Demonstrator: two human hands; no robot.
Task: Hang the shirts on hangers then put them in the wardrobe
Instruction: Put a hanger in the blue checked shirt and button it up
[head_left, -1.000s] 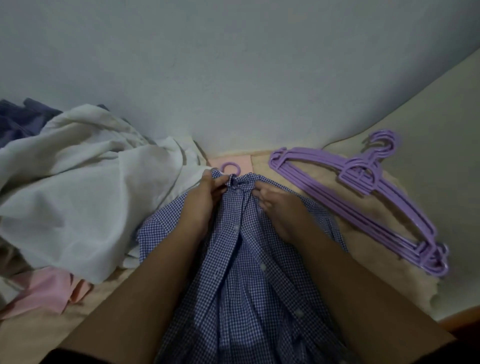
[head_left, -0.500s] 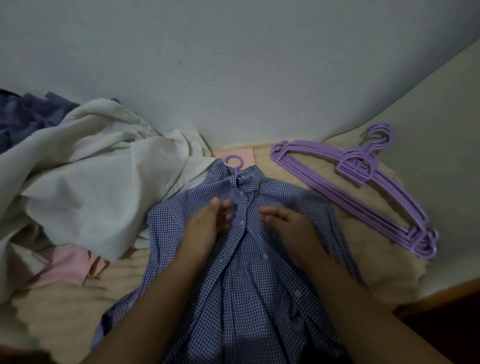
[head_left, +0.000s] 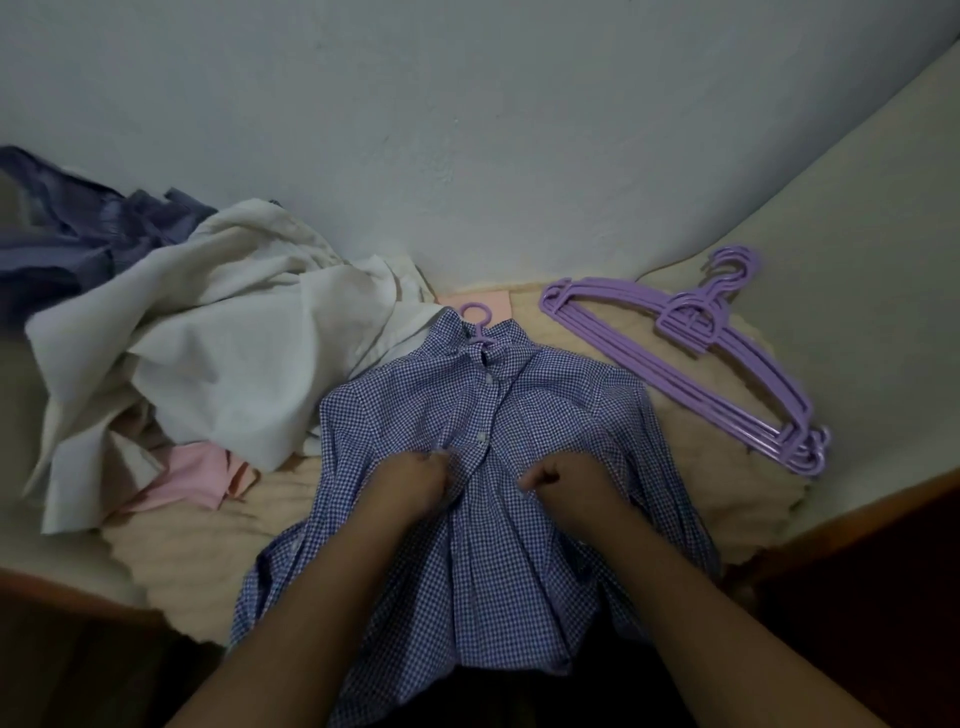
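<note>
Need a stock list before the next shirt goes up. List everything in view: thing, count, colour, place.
checked shirt: one, blue-white, centre of bed, on a hanger
hook: one, purple, sticking out at the shirt's collar
spare hangers: a stack, count unclear, purple, right of shirt
white cloth: one heap, left
pink cloth: one, under the white heap
blue cloth: one, far left
left hand: pinches shirt front
right hand: pinches shirt front

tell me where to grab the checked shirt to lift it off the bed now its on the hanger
Take the purple hanger hook sticking out of the collar of the checked shirt, coming from above at the wall end. The shirt lies flat, front up, and the hook is the only rigid part exposed, so the fabric should hang from it. Both the left hand and right hand now grip the placket lower down.
</note>
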